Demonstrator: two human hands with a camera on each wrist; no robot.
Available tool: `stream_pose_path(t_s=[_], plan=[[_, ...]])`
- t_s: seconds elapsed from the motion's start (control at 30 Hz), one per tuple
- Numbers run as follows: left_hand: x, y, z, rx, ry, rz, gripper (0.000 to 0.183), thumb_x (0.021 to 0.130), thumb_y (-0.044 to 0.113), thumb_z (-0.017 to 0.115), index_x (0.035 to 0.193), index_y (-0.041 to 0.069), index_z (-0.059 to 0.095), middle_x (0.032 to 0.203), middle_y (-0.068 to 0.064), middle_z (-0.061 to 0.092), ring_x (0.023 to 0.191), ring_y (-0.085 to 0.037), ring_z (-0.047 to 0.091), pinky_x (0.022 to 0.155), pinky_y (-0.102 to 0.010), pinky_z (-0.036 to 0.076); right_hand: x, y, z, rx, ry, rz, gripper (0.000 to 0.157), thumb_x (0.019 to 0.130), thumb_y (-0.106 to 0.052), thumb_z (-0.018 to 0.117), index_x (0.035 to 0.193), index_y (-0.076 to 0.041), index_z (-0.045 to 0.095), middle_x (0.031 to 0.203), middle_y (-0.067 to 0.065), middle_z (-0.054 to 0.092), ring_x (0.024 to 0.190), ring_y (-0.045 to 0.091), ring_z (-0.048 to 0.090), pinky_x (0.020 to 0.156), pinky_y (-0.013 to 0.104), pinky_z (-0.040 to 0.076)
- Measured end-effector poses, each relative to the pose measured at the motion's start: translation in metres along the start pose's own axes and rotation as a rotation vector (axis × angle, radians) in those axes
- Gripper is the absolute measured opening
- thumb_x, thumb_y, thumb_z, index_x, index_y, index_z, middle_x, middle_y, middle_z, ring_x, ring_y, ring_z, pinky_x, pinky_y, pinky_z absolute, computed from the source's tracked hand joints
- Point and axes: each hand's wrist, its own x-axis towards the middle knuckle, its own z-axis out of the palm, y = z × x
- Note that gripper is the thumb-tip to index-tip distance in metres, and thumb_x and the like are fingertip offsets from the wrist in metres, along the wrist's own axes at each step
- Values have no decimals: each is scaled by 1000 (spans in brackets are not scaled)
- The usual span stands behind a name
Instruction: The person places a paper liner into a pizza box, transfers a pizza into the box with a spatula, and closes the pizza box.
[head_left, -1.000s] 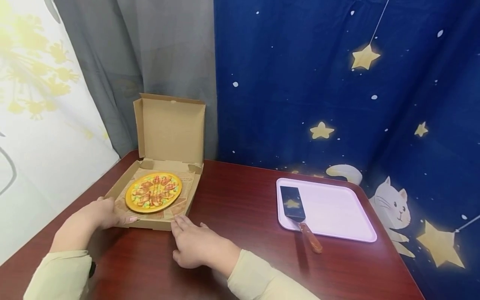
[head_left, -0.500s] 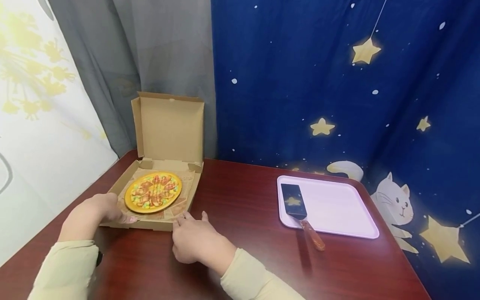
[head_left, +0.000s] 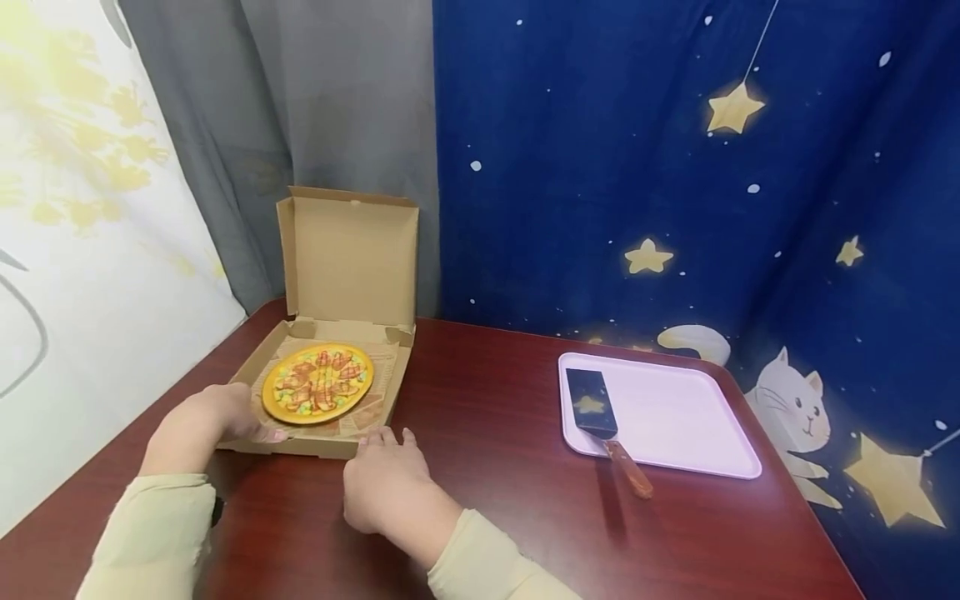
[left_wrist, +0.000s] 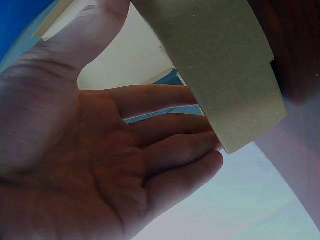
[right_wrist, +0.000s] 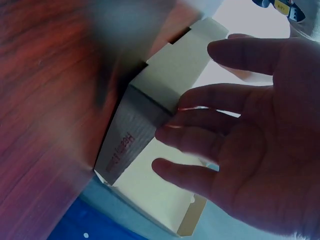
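An open cardboard pizza box [head_left: 347, 258] sits at the table's left rear, lid upright. In it lies a toy pizza [head_left: 318, 382] on printed paper. My left hand [head_left: 217, 417] rests at the box's front left corner. In the left wrist view its fingers [left_wrist: 165, 150] lie straight against the cardboard wall [left_wrist: 225, 75], with the thumb above the wall. My right hand [head_left: 386, 479] lies on the table with its fingertips at the box's front right corner. The right wrist view shows its straight fingers [right_wrist: 200, 130] touching the box wall [right_wrist: 145, 125].
A pale pink tray [head_left: 675, 417] sits on the right of the dark red table [head_left: 487, 433]. A spatula [head_left: 600, 412] with a wooden handle lies across the tray's left edge. Curtains hang close behind the table and on the left.
My right hand's fingertips have slid a little right along the box front toward its corner. The left hand has stayed at the left front corner.
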Motion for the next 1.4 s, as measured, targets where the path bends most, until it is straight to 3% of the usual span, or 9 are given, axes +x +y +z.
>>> stream_pose_path(t_s=[0.13,0.27,0.3,0.47,0.53,0.63,0.8,1.0,1.4], plan=[[2,7,0,10,4,6,100,81,61,86,124,-24,57,121,-44,62,105,-48,64,98,-64,56,-1,8,1,40,9,-14,42,101,-49,61,141,-37,66,164,-15,47,159,8,35,131,39,31],[6,7,3,9,1,4,100,81,60,87,124,-24,57,121,-44,62,107,-49,64,98,-64,55,-3,10,3,33,14,-18,42,101,-51,60,139,-35,68,161,-12,50,157,9,38,131,37,31],[12,3,6,10,-2,8,101,80,63,86,125,-24,57,121,-43,62,107,-49,64,98,-64,56,-3,11,2,32,14,-18,43,101,-51,60,139,-34,68,161,-11,51,157,10,38,131,38,31],[69,-33,33,19,10,-37,118,65,82,85,131,-13,62,125,-35,67,113,-47,63,98,-61,56,-6,17,-1,52,5,-25,36,100,-48,64,132,-34,73,158,-15,54,155,7,41,132,39,29],[76,-36,37,16,12,-52,122,61,84,85,133,-11,62,127,-34,67,115,-48,63,98,-60,56,-6,20,-2,69,11,-31,28,99,-43,66,123,-34,77,154,-18,57,152,5,44,132,40,30],[52,-17,25,-10,-9,-40,117,68,79,85,133,-15,59,128,-38,63,113,-50,63,97,-62,56,-7,23,-3,78,17,-34,21,97,-38,68,115,-34,79,152,-20,59,151,5,46,132,41,30],[14,15,7,-38,-8,-60,114,71,70,89,132,-19,54,126,-44,60,109,-51,63,95,-67,55,-10,23,-2,49,13,-34,33,98,-40,66,130,-33,75,158,-14,56,155,9,43,132,40,31],[6,22,4,-42,-11,-81,121,64,73,92,137,-16,54,131,-43,59,112,-51,62,94,-65,55,-13,24,-2,38,16,-30,34,97,-41,68,129,-32,75,156,-14,58,153,9,45,131,39,33],[-10,41,3,-38,-4,-67,108,78,63,88,139,-19,51,135,-47,54,113,-52,61,97,-67,54,-20,32,-4,26,21,-35,35,97,-39,68,129,-28,76,153,-11,61,152,10,48,131,41,32]])
